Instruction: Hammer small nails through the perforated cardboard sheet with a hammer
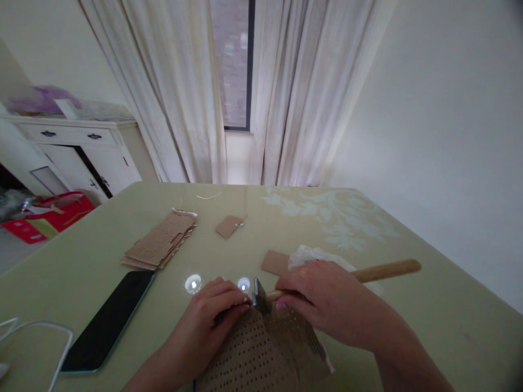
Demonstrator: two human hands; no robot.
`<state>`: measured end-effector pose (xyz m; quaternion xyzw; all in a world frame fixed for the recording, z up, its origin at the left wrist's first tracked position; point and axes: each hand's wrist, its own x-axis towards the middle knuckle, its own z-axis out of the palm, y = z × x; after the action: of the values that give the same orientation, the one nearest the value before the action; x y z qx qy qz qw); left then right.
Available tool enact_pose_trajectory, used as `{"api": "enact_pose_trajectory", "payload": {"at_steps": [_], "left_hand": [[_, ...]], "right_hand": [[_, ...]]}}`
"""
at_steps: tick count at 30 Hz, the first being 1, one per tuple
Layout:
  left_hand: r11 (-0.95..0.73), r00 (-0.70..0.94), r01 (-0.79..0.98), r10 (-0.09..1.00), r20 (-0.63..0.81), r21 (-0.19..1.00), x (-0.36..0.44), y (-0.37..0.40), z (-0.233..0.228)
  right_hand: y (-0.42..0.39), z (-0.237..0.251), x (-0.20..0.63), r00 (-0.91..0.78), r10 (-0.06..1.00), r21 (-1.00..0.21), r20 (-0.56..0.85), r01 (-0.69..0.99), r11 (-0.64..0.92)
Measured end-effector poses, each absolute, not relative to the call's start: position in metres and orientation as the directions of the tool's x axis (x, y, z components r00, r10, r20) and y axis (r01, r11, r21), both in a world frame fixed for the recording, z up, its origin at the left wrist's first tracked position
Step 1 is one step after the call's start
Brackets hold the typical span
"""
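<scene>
A: Item one, what the right hand (327, 305) has?

B: A hammer (368, 275). The hand is closed round the wooden handle close to the metal head, which rests at the far edge of a perforated cardboard sheet (265, 348). The free end of the handle points off to the right, above the table.

A: Item two, the left hand (212, 313)?

B: Fingers curled down, tips pressed on the far edge of the same perforated sheet, just beside the hammer head. Whether they pinch something small there, I cannot tell. The two hands sit close together, nearly touching.

A: The sheet itself?

B: Brown, dotted with rows of holes, lying at the near edge of the pale green table (408, 326), partly under both hands.

A: Other entries?

B: A dark phone (108, 321), face up, left of the hands. A white cable (49, 329) at the near left corner. A stack of perforated cardboard pieces (161, 245) farther back on the left. Two small plain cardboard pieces: one mid-table (229, 226), one just beyond the right hand (275, 262), beside a crumpled clear plastic bag (310, 255). White curtains (183, 92) hang behind the table.
</scene>
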<state>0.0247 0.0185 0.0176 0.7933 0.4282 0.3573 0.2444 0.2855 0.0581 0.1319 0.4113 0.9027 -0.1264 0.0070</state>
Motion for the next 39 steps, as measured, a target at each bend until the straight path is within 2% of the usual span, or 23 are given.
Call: {"api": "enact_pose_trajectory", "payload": {"at_steps": [5, 7, 12, 18, 23, 29, 34, 39], "left_hand": [[-0.488, 0.392, 0.527, 0.866, 0.311, 0.695, 0.025, 0.019, 0.018], [-0.482, 0.383, 0.541, 0.871, 0.308, 0.689, 0.025, 0.019, 0.019], [-0.482, 0.4, 0.57, 0.87, 0.288, 0.666, 0.026, 0.018, 0.02], [-0.444, 0.388, 0.56, 0.887, 0.252, 0.699, 0.027, 0.019, 0.019], [-0.428, 0.4, 0.545, 0.888, 0.225, 0.721, 0.028, 0.019, 0.017], [-0.374, 0.351, 0.526, 0.913, 0.206, 0.763, 0.028, 0.018, 0.019], [-0.277, 0.334, 0.559, 0.938, 0.093, 0.782, 0.029, 0.019, 0.024], [-0.249, 0.321, 0.559, 0.945, 0.071, 0.791, 0.029, 0.019, 0.023]], "right_hand": [[0.057, 0.144, 0.286, -0.609, 0.782, -0.469, 0.136, 0.656, 0.592], [0.056, 0.145, 0.284, -0.604, 0.779, -0.53, 0.168, 0.611, 0.588], [0.052, 0.141, 0.277, -0.668, 0.744, -0.423, -0.014, 0.678, 0.601], [0.051, 0.141, 0.279, -0.65, 0.752, -0.511, 0.107, 0.613, 0.603], [0.054, 0.136, 0.279, -0.688, 0.725, -0.38, -0.029, 0.678, 0.629], [0.055, 0.137, 0.277, -0.666, 0.744, -0.472, 0.043, 0.643, 0.603], [0.058, 0.128, 0.273, -0.696, 0.713, -0.32, -0.086, 0.697, 0.642], [0.056, 0.131, 0.276, -0.668, 0.744, -0.42, -0.019, 0.681, 0.6]]}}
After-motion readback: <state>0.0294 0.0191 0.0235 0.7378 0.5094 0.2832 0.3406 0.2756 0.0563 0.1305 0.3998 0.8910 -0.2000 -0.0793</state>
